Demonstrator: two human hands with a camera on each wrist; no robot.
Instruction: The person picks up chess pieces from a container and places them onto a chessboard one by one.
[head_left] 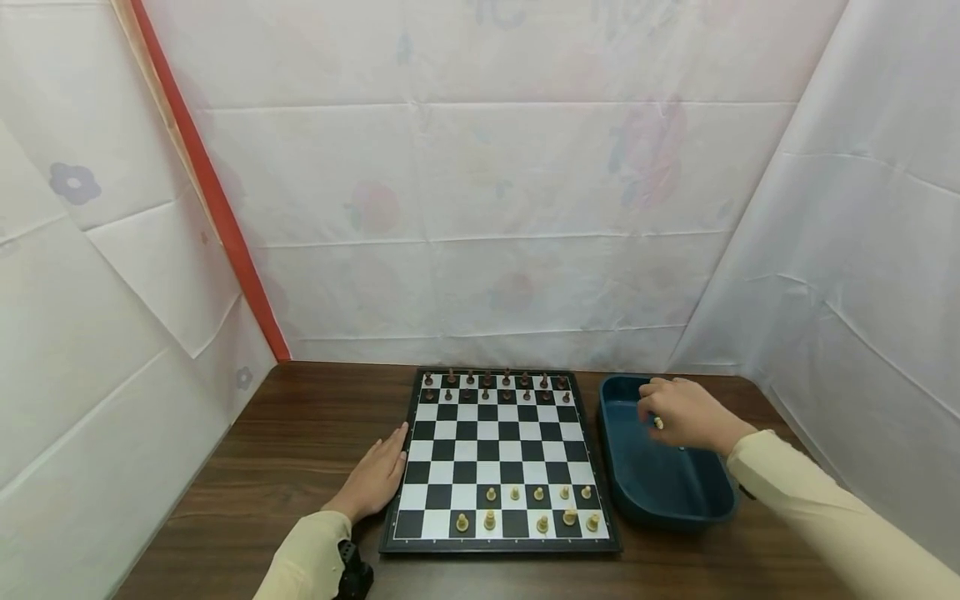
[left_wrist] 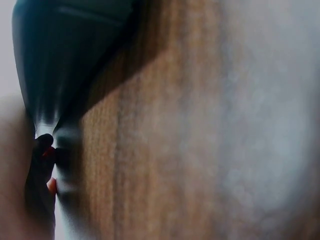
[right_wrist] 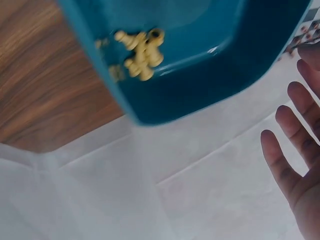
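My right hand (head_left: 686, 412) is over the blue tray (head_left: 663, 500), pinching a pale yellow chess piece (head_left: 658, 422) at the fingertips. Its other fingers (right_wrist: 280, 160) are spread in the right wrist view, where thumb and piece are out of frame. Several yellow pieces (right_wrist: 142, 52) lie in a heap in one tray corner. Flat on the table, my left hand (head_left: 378, 475) touches the left edge of the chessboard (head_left: 498, 546). Yellow pieces (head_left: 490, 520) stand in the two near rows; dark red-brown pieces (head_left: 487, 379) fill the two far rows. The left wrist view is mostly blurred wood.
The board and tray stand side by side on a dark wooden table (head_left: 315, 408). White cloth (head_left: 480, 283) hangs behind and on both sides, with a red strip (head_left: 232, 233) at the left corner. Below my left sleeve is a black wrist device (head_left: 354, 571).
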